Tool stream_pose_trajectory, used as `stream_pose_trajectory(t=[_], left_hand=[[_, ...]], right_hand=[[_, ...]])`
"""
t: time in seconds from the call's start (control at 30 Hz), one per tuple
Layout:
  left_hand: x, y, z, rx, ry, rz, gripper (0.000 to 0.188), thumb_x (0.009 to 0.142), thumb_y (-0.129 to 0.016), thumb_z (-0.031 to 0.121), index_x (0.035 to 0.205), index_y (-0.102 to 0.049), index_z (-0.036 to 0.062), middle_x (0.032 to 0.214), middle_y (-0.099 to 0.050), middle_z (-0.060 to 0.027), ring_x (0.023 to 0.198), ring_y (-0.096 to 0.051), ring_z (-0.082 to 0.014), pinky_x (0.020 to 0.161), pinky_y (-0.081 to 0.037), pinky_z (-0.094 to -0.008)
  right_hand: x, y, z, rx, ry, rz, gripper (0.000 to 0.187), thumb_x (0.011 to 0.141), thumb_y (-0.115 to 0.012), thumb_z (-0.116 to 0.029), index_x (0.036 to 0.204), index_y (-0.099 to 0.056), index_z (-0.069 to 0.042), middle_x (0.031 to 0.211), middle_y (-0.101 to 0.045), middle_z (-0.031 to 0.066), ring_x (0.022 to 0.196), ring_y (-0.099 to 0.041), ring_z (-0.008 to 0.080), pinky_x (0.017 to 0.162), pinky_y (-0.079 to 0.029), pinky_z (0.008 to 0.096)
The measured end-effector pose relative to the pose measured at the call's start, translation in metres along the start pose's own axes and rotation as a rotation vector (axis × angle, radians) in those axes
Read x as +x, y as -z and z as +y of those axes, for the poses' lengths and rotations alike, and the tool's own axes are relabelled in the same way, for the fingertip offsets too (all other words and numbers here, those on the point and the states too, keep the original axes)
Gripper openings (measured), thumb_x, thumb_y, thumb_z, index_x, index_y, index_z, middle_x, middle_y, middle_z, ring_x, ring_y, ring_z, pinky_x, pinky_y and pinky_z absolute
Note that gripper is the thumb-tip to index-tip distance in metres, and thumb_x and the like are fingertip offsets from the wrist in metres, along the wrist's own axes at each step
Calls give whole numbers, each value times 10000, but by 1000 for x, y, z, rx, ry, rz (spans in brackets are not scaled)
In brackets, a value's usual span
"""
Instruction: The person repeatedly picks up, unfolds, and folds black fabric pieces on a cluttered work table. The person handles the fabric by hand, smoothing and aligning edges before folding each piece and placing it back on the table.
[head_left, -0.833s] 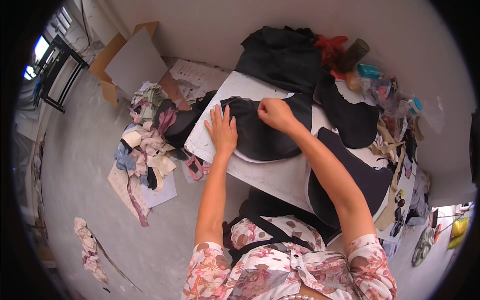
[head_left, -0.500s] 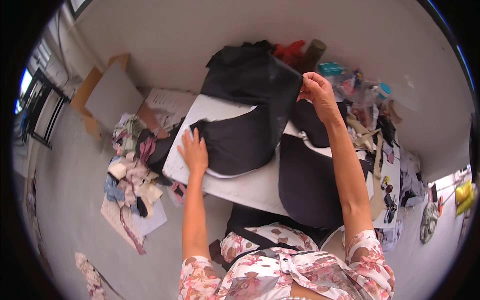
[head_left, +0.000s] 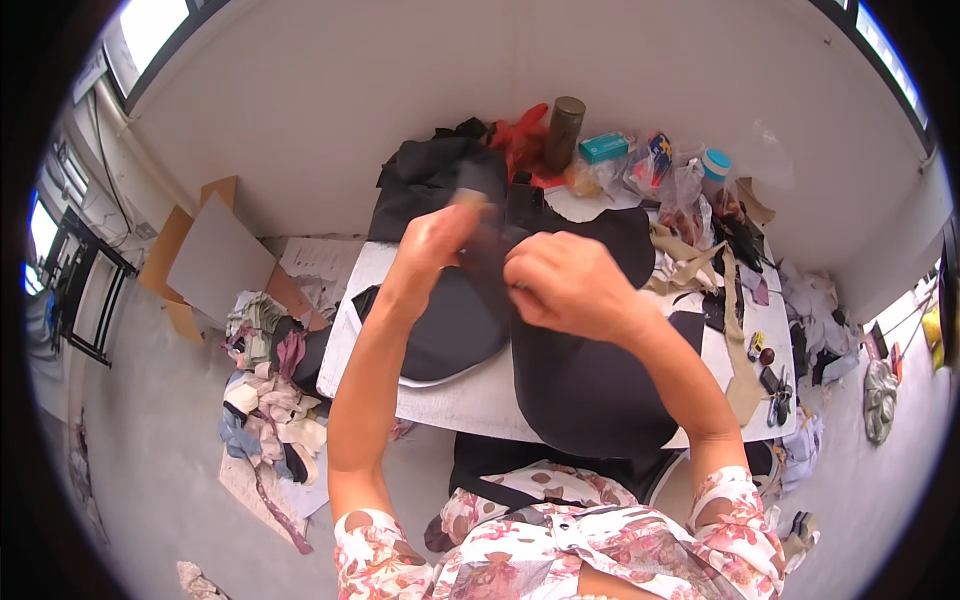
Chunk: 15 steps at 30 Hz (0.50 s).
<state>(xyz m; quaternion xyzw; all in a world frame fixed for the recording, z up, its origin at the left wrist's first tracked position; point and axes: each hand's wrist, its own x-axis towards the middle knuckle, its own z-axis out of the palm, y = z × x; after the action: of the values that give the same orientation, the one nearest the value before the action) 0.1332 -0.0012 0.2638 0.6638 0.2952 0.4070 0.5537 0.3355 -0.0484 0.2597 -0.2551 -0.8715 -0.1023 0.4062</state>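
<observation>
My left hand (head_left: 432,245) is raised over the table, its fingers curled and partly smeared by motion at the edge of a dark strip of black fabric (head_left: 488,250). Beside it, my right hand (head_left: 570,282) is closed on the same fabric, which is blurred between the two hands. Below my left hand lies a rounded black fabric piece (head_left: 455,328) with a pale edge under it. A larger curved black piece (head_left: 600,390) lies under my right forearm and overhangs the near table edge. Folded black fabric (head_left: 430,180) is heaped at the back left.
Along the back of the white table (head_left: 470,408) stand a dark jar (head_left: 565,135), a teal box (head_left: 603,148) and plastic bags. Beige scraps (head_left: 735,340) and small scissors (head_left: 780,400) lie at the right. Fabric scraps (head_left: 275,400) are piled on the floor left of the table.
My left hand has lifted off the rounded piece and moved up and right. My right hand has come down and left, and the raised black fabric is now drawn between both hands.
</observation>
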Motion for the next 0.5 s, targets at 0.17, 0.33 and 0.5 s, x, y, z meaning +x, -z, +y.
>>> stream_pose_trajectory(t=[0.17,0.33,0.5], left_hand=[[-9,-22,7,274,-152,160,207,942,-608,138,1037,-670,-36,800,-676,2,708,-557,-34,616,-450,-199],[-20,-31,36,479,-288,116,218,969,-558,100,1111,-663,-29,825,-712,-51,677,-595,-45,573,-431,-175],[-34,-27,47,545,-361,120,211,961,-578,92,1099,-664,-42,768,-697,-68,639,-608,-78,552,-438,-191]], right_hand=[[-9,1,3,175,-148,98,315,691,-770,-117,951,-602,-57,913,-618,63,838,-619,209,708,-505,327],[-12,4,40,569,-268,-37,762,681,-805,-126,1356,-463,-40,1195,-588,136,1109,-575,256,961,-450,345],[-27,3,42,635,-398,-168,367,738,-731,-156,1084,-656,-60,939,-677,91,897,-631,220,842,-484,354]])
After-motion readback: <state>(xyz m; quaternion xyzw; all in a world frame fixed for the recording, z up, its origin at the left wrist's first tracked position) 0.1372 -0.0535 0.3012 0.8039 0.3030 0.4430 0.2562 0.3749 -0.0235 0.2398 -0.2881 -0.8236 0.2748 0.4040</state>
